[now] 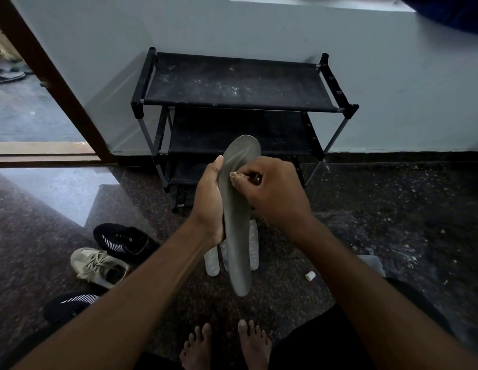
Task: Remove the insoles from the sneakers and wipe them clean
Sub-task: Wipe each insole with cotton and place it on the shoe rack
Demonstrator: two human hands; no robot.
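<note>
The left hand (209,201) has its grip clamped on a long grey foam insole (237,222), upright; at three o'clock, the right hand's (275,193) grip pinches a small pale cloth (236,177) against it.

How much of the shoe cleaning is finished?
Partly done. Done: pale insoles already lie on the floor. In hand: the left hand holds a grey insole while the right hand rubs it with a small wad. Left: I cannot tell whether the beige sneaker or black sneakers hold insoles.
</note>
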